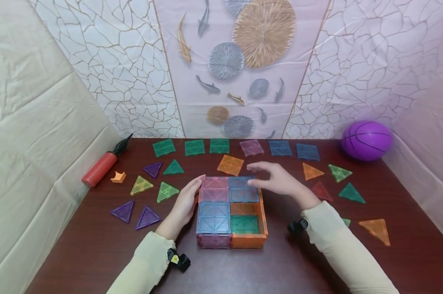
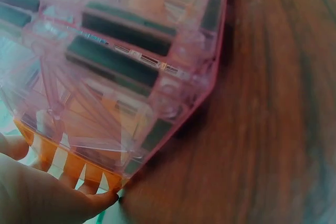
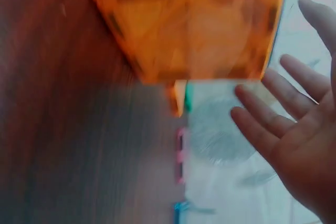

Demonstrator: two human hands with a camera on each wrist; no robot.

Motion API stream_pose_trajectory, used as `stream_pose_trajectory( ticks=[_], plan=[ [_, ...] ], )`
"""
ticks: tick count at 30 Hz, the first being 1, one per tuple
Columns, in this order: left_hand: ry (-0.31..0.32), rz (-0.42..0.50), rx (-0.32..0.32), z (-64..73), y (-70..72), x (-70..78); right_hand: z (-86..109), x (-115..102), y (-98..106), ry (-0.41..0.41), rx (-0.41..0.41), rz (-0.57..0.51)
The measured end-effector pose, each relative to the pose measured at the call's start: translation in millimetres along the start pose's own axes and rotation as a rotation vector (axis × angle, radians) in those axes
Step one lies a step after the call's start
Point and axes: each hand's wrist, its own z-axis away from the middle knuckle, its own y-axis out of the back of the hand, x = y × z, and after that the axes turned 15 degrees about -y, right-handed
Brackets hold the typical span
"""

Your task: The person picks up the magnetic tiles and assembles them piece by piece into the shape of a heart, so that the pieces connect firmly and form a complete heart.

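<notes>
A square box of see-through magnetic tiles (image 1: 214,241) stands at the table's front middle. Pink and blue tiles (image 1: 214,218) cover three quarters of its top. The front right compartment lies uncovered, with a green tile (image 1: 244,224) at its bottom. My left hand (image 1: 184,204) lies along the box's left side, fingertips at the back left corner. In the left wrist view its fingers meet the orange edge past the pink wall (image 2: 105,98). My right hand (image 1: 274,177) hovers at the back right corner, fingers spread and holding nothing, thumb over the blue top tile (image 1: 243,191).
An orange square tile (image 1: 230,165) lies just behind the box. Green, pink and blue squares line the back (image 1: 194,148). Triangles are scattered left (image 1: 123,211) and right (image 1: 376,230). A red hand pump (image 1: 100,168), an orange crown-shaped piece (image 1: 118,177) and a purple ball (image 1: 367,140) sit farther out.
</notes>
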Motion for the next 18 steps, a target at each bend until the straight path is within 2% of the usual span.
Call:
stream_pose_trajectory(
  ticks=[4,7,12,18],
  plan=[
    [-0.004,-0.005,-0.002,-0.6,0.9,-0.3,-26.1,10.0,-0.1,-0.120,0.042,-0.134],
    [-0.002,-0.010,-0.004,-1.0,2.8,-0.1,-46.2,16.7,-5.5,-0.174,0.049,-0.198],
    [0.000,-0.010,-0.008,-0.5,4.5,-0.8,-69.9,26.6,-17.0,-0.178,0.001,-0.118],
    [-0.001,-0.010,-0.020,0.6,4.4,-2.1,-84.5,31.8,-25.6,-0.163,-0.037,-0.009]
  ],
)
